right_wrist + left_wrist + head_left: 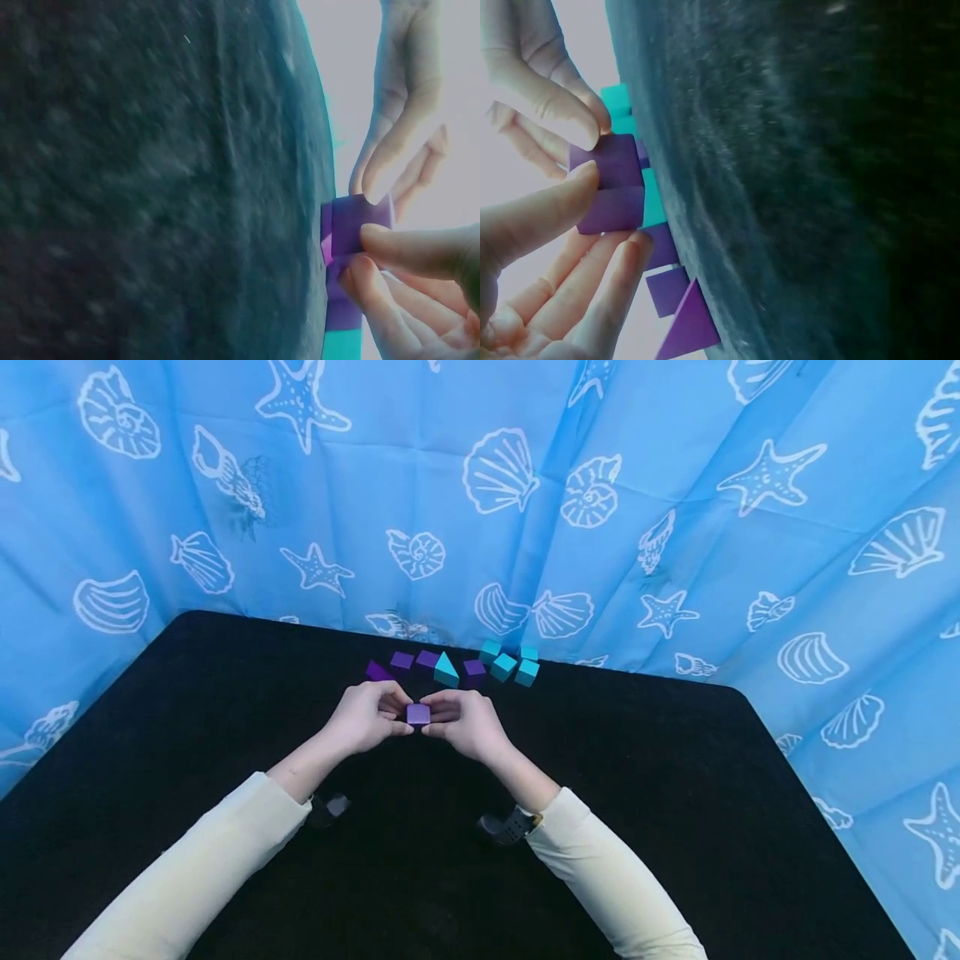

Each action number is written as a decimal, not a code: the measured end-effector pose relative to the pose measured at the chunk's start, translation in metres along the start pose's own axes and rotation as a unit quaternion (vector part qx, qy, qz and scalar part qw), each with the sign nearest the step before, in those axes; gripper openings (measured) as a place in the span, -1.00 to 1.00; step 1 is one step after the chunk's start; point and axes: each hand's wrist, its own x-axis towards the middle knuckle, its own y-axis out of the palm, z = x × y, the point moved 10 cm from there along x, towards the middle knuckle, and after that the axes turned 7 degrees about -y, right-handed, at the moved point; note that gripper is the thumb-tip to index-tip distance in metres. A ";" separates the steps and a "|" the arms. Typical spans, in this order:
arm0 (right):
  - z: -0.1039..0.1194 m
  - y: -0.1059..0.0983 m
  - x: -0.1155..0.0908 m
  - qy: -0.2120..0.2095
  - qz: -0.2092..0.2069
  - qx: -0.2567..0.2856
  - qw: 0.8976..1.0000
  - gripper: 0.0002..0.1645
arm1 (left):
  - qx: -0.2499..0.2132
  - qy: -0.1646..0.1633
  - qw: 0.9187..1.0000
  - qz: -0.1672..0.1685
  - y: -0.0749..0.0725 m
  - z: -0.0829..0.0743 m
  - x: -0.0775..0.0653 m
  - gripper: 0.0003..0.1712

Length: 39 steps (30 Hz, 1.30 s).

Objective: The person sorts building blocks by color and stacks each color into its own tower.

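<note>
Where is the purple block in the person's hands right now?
In the head view, the purple block is left of picture centre, held between the left hand and the right hand, nearer the person than the teal triangular block.

"What sort of place was it?"
"A screened-off, staged-looking spot: a blue curtain [442, 539] printed with white seashells [500, 471] surrounded a black table [645, 768]."
"Home or lab?"
"That couldn't be told; the curtain hid whatever lay beyond."
</note>
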 end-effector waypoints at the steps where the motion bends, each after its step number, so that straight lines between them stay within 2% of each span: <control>1: 0.001 0.001 -0.002 0.000 0.003 -0.001 1.000 -0.62 | 0.002 0.001 1.000 0.002 0.000 0.001 -0.002 -0.70; 10: 0.012 0.018 -0.015 -0.010 0.039 -0.009 0.999 -0.65 | 0.024 0.020 0.999 0.029 0.000 0.007 -0.022 -0.74; 18: 0.022 0.035 -0.022 -0.027 0.065 -0.013 0.997 -0.67 | 0.023 0.036 0.998 0.055 -0.001 0.016 -0.037 -0.73; 22: 0.025 0.041 -0.024 -0.022 0.072 -0.008 0.997 -0.67 | 0.027 0.038 0.997 0.059 -0.005 0.018 -0.043 -0.74; 28: 0.028 0.049 -0.025 -0.025 0.083 -0.012 0.996 -0.67 | 0.029 0.033 0.997 0.065 -0.008 0.022 -0.049 -0.76; 39: 0.031 0.055 -0.026 -0.027 0.093 -0.017 0.995 -0.63 | 0.013 0.031 0.997 0.076 -0.009 0.031 -0.050 -0.73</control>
